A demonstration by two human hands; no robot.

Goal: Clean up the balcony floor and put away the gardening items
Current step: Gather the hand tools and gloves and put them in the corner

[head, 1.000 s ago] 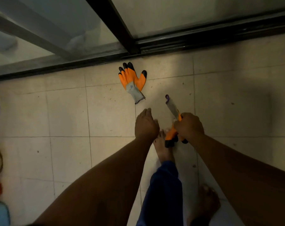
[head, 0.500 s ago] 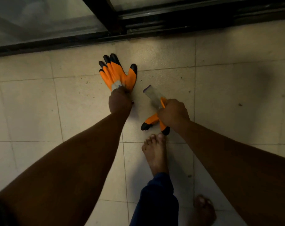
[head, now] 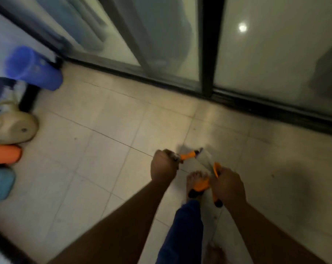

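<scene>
Motion blur and cut-off edges around the sliding door frame (head: 207, 46)

Left of the door frame, the blue container (head: 33, 68), beige jug (head: 13, 128), orange pot (head: 4, 154) and teal pot (head: 1, 184) are smeared, the last three cut by the edge. Below the frame, the left hand (head: 163, 166) hides most of the glove (head: 188, 155); the right hand (head: 228, 185) covers the pruner (head: 216, 168) handles' middle.

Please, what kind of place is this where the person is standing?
Probably a home balcony: a tiled floor runs along a dark-framed sliding glass door, and plastic containers are stored against the left side. The person stands barefoot, holding gardening shears and an orange glove.
</scene>
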